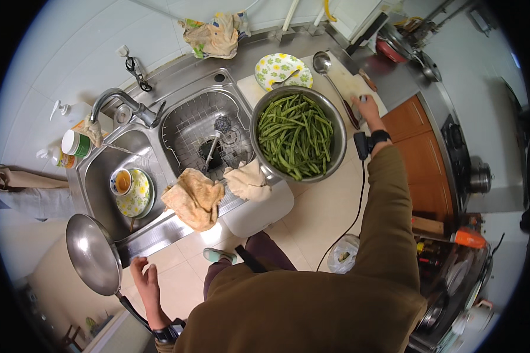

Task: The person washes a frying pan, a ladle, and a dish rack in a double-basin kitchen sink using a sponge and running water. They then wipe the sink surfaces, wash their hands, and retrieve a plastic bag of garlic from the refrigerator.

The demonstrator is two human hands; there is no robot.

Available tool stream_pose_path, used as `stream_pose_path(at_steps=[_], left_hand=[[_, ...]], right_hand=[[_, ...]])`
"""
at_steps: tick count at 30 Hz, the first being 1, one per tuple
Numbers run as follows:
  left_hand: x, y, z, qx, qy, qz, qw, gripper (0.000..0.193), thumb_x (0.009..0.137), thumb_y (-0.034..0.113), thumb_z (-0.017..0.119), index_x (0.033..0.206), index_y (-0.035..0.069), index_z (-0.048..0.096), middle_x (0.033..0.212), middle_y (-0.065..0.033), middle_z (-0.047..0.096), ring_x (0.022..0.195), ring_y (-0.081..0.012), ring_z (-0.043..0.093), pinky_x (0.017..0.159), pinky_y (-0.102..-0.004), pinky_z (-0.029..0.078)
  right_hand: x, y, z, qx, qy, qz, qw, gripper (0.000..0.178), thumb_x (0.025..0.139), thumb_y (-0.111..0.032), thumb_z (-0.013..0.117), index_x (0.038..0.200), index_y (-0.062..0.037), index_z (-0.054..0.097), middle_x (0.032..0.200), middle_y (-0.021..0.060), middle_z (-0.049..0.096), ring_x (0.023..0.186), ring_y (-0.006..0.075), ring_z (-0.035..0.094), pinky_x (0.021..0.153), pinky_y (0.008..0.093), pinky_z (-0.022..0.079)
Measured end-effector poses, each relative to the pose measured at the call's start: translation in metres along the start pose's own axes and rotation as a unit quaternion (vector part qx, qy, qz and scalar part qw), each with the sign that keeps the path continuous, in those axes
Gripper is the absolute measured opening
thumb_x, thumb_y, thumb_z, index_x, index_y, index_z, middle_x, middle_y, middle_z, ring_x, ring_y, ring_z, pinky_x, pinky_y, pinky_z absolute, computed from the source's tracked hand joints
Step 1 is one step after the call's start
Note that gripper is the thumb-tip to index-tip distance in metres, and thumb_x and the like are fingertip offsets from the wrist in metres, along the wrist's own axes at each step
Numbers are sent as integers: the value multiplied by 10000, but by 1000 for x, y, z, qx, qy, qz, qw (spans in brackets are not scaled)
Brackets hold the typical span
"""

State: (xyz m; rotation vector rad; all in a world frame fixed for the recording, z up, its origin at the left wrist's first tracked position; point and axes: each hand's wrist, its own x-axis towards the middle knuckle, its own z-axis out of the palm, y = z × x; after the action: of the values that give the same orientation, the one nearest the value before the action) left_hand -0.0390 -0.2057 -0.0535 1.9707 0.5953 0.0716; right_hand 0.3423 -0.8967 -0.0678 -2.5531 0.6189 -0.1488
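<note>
Ladle (pixel 338 93) is lying right of the steel bowl (pixel 340 141) of green beans (pixel 294 135), just beside the right hand (pixel 368 109), whose hold I cannot tell; the left hand (pixel 148 285) is hanging loose and empty. Keeping the cable (pixel 363 188) clear of the bowl would probably be helping.

- Ladle (pixel 338 93): metal, with a round bowl and dark reddish handle; it lies slantwise on the pale board (pixel 345 76), bowl at the far end.
- Pan (pixel 94 254): round, shiny silver inside, dark handle toward the person; by the sink's (pixel 153 234) near left corner.
</note>
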Motion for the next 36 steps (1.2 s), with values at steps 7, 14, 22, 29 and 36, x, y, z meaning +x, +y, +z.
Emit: stream_pose_path(at_steps=[7, 14, 22, 29, 36], left_hand=[[25, 35, 73, 12, -64, -12, 998, 359, 804, -4, 581, 1141, 43, 468, 1127, -63, 463, 1024, -169, 497, 777, -277, 463], [19, 44, 96, 71, -99, 27, 992, 224, 814, 19, 597, 1017, 40, 503, 1116, -76, 446, 1023, -187, 506, 762, -289, 497], [31, 47, 112, -23, -205, 57, 977, 257, 822, 27, 612, 1066, 39, 535, 1125, -98, 478, 982, -202, 548, 776, -302, 506], [53, 55, 107, -227, -365, 1, 903, 379, 914, 277, 536, 1224, 62, 502, 1117, -72, 561, 996, -180, 550, 832, -289, 462], [110, 57, 100, -474, -274, -251, 798, 317, 953, 292, 468, 1194, 88, 452, 1088, -38, 527, 1002, -135, 525, 776, -293, 463]], right_hand=[[11, 52, 43, -225, -104, -35, 968, 598, 698, -445, 704, 1070, 13, 604, 1123, 256, 565, 1023, 372, 563, 846, 419, 472], [31, 66, 28, -106, -18, -158, 981, 483, 697, -287, 699, 1064, 11, 597, 1013, 231, 603, 961, 384, 560, 849, 428, 438], [-85, -88, -88, -82, 3, -399, 913, 199, 723, -40, 611, 893, 18, 526, 813, 168, 503, 755, 338, 506, 691, 343, 434], [-267, -248, -29, -139, -212, -483, 838, 240, 664, -103, 667, 862, -16, 562, 818, 156, 519, 767, 342, 533, 652, 393, 449], [-386, -326, 141, -107, -251, -463, 843, 265, 730, -262, 643, 820, -20, 584, 811, 189, 556, 777, 366, 567, 667, 435, 470]])
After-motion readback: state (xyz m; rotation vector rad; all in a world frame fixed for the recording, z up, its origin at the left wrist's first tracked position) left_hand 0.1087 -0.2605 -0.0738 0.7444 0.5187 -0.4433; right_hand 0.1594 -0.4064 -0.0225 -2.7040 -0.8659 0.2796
